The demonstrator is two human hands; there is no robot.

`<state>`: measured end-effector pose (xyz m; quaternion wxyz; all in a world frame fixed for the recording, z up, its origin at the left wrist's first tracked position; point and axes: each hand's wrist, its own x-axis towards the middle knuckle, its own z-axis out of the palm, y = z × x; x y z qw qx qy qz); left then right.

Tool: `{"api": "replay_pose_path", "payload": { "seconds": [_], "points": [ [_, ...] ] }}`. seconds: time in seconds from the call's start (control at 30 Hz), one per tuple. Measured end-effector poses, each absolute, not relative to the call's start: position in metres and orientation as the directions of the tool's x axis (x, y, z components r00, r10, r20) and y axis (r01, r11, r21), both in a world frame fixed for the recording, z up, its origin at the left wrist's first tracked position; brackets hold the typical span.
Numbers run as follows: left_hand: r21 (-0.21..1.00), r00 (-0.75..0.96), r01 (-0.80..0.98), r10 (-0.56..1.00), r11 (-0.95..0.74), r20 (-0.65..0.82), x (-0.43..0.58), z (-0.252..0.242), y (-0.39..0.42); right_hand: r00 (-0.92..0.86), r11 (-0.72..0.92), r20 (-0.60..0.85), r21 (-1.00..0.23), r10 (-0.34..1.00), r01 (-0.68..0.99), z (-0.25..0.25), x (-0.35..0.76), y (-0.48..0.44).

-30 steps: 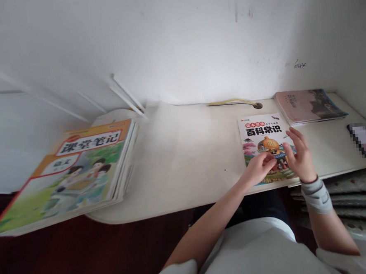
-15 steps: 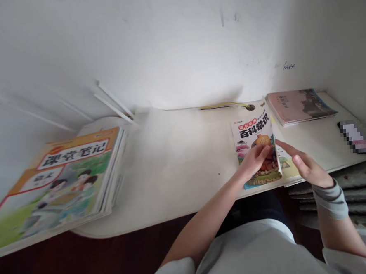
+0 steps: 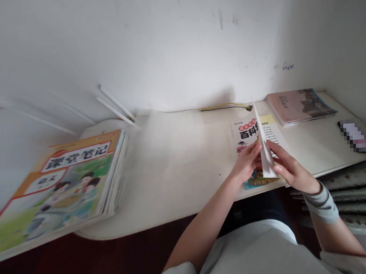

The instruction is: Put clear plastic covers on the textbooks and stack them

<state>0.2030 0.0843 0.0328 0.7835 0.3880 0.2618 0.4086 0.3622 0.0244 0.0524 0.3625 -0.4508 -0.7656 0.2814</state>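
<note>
Near the front edge of the worktop [image 3: 184, 153], both hands meet over a small illustrated book [image 3: 247, 134]. Its cover stands lifted on edge, and the left hand [image 3: 245, 163] pinches that cover between thumb and fingers, so this grip is clamped on the book. On the other side of the raised cover, the right hand [image 3: 288, 167] lies with fingers loosely spread against the exposed page, its grip apart. Beyond the grip, toward the wall, lies a pink-covered book [image 3: 299, 105]. Far to the left of the grip sits a stack of workbooks [image 3: 65, 185], overhanging the worktop's edge.
</note>
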Motion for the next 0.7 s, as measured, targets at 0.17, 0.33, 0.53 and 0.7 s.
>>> {"api": "replay_pose_path", "payload": {
  "seconds": [0.17,0.33,0.53,0.7],
  "points": [
    [0.961,0.353,-0.184,0.926,0.207,-0.132,0.190,0.022,0.086,-0.093,0.379,0.473,-0.555,0.876,0.741,0.062,0.360,0.023],
    [0.985,0.318,-0.116,0.945,0.124,-0.081,0.173,0.020,0.084,-0.269,0.510,0.466,-0.534,0.843,0.674,0.048,0.333,0.034],
    [0.996,0.440,-0.026,0.896,0.086,-0.066,0.181,0.016,0.081,-0.020,0.265,0.553,-0.367,0.833,0.892,0.023,0.363,0.056],
    [0.992,0.532,0.125,0.843,0.013,-0.078,0.190,0.006,0.086,0.095,-0.049,0.277,-0.169,0.956,0.984,0.004,0.424,0.068]
  ]
}}
